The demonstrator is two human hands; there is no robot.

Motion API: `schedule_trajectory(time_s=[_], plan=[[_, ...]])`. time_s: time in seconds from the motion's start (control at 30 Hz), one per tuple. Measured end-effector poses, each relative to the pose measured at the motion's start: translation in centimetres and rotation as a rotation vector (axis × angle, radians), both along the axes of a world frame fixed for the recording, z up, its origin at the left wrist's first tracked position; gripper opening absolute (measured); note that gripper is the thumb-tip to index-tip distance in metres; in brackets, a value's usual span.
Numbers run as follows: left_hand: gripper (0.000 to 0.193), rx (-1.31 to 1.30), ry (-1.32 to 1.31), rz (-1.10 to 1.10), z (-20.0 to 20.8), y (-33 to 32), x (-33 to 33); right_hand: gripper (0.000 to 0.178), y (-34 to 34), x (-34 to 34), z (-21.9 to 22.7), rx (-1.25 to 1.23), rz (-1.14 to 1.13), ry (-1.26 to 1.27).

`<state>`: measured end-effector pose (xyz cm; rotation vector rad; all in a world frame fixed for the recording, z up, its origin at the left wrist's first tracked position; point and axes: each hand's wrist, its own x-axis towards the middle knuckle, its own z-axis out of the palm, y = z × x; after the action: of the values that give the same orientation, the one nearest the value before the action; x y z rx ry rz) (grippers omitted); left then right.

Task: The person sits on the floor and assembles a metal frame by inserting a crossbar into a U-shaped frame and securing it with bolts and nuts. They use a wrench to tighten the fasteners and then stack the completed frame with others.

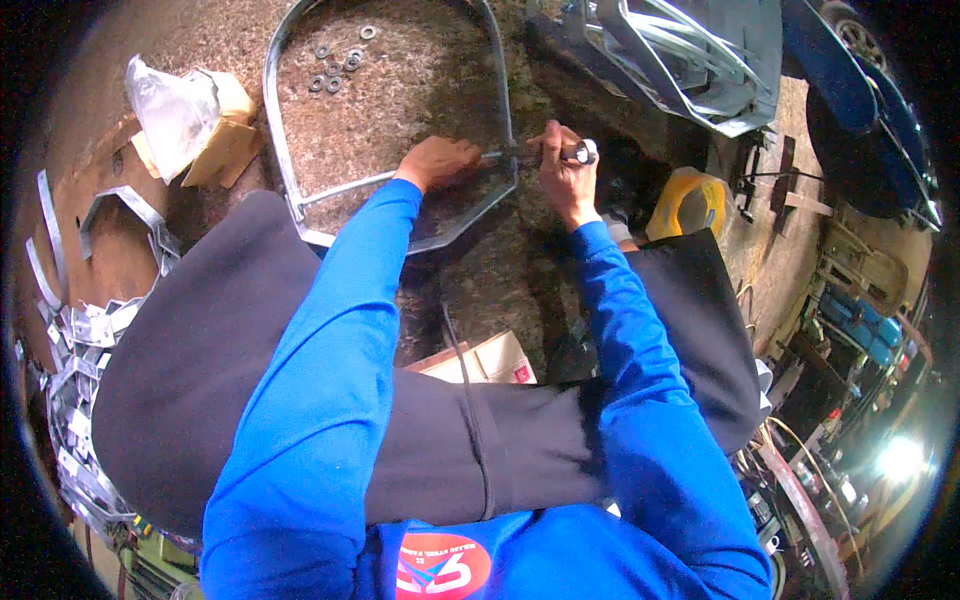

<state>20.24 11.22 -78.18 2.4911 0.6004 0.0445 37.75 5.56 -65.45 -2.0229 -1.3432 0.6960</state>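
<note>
A grey metal frame (pixel 505 90) with a rounded, angular outline lies on the floor before me. A thin crossbar (pixel 345 190) runs across its near part. My left hand (pixel 438 163) is closed round the crossbar close to the frame's right side. Just outside that side, my right hand (pixel 568 180) grips a tool with a shiny round end (pixel 586 152); its exact kind does not show. The tool's other end points toward the joint of crossbar and frame, where dark shadow hides detail. Several metal washers (pixel 333 69) lie inside the frame.
An opened cardboard box with clear plastic (pixel 185 115) stands at left. Bent metal strips (pixel 85 350) are heaped beside my left knee. Stacked metal frames (pixel 690 60) lie at far right, a yellow roll (pixel 690 203) by my right knee. Cardboard (pixel 495 360) lies between my legs.
</note>
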Motion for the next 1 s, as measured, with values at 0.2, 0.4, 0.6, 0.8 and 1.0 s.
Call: schedule_trajectory(time_s=[0.2, 0.4, 0.6, 0.8, 1.0], plan=[[0.028, -0.012, 0.074, -0.013, 0.2, -0.1, 0.1, 0.028, 1.0, 1.5, -0.2, 0.388, 0.153, -0.417], [0.027, -0.075, 0.166, 0.03, 2.2, 0.1, 0.1, 0.013, 2.2, 4.9, 0.3, 0.361, 0.239, -0.615], [0.03, -0.037, 0.108, 0.017, 1.4, -0.1, -0.1, 0.037, 0.3, 2.8, -2.0, 0.125, -0.132, 0.001], [0.029, -0.032, 0.082, 0.071, 1.8, -0.1, 0.1, 0.04, 0.8, 2.4, -2.8, 0.096, -0.164, 0.185], [0.026, -0.048, 0.075, 0.018, 1.2, 0.1, 0.4, 0.037, 0.3, 5.3, -13.5, 0.49, -0.023, -0.65]])
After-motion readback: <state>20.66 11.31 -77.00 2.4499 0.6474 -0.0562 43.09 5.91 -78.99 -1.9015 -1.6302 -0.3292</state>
